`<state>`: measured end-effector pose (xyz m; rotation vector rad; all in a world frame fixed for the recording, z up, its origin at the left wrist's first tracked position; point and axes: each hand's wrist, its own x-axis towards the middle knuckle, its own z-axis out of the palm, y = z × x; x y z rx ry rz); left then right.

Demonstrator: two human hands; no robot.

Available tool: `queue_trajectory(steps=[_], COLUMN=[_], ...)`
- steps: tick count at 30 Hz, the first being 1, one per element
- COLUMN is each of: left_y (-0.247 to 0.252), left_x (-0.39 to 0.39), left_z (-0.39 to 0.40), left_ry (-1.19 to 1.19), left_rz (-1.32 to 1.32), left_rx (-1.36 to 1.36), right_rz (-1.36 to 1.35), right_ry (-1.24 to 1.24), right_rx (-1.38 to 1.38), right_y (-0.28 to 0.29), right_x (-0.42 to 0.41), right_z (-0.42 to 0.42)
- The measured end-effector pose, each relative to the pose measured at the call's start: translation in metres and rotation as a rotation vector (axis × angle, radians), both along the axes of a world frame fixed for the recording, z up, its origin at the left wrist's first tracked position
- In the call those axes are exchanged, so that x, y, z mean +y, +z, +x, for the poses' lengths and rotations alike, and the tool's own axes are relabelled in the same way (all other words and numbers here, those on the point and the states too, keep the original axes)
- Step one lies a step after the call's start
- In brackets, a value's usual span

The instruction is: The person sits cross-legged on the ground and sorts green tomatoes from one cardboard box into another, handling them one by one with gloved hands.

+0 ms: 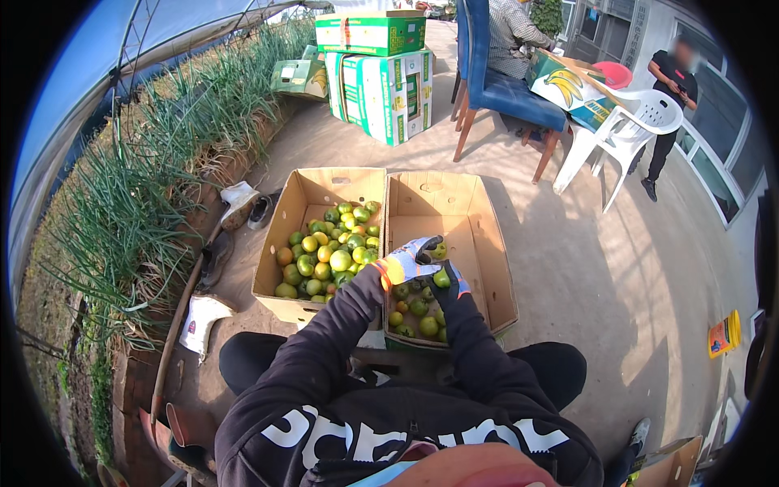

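Note:
Both hands wear work gloves and are over the right cardboard box (496, 255). My right hand (453, 286) is closed around a green tomato (442, 278). Beside it, touching or nearly touching, my left hand (414, 260) has its thumb and fingers apart, with nothing seen between them. Several green and orange-tinged tomatoes (428, 325) lie in the near part of this box, and a yellow-green one (438, 250) is just beyond my hands. The left cardboard box (275, 249) stands alongside, holding many green, yellow and orange tomatoes (340, 260).
Boots and shoes (204, 322) lie left, by a bed of green onions (134, 237). Banana boxes (383, 91) are stacked ahead. A blue chair (511, 97), a white plastic chair (645, 115), a seated person (511, 30) and a standing person (666, 91) are ahead right; a yellow bucket (724, 335) stands right.

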<state>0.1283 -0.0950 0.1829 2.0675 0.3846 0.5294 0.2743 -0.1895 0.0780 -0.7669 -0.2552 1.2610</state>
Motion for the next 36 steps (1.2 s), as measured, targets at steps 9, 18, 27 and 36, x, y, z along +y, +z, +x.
queue_trajectory(steps=[9, 18, 27, 36], left_y=[-0.086, -0.159, -0.122, -0.136], left_x=[0.08, 0.11, 0.093, 0.087], left_z=[-0.122, -0.155, -0.169, -0.157], left_ry=[0.928, 0.829, 0.615, 0.348], left_rz=[0.243, -0.078, -0.023, 0.075], left_rx=[1.08, 1.386, 1.438, 1.461], right_rz=[-0.837, -0.977, -1.204, -1.193], right_ry=[-0.176, 0.053, 0.261, 0.215], right_rx=[-0.875, -1.329, -1.603, -1.556], right_y=[-0.096, -0.039, 0.018, 0.027], right_x=[-0.02, -0.025, -0.031, -0.029], right_z=[0.044, 0.013, -0.017, -0.017])
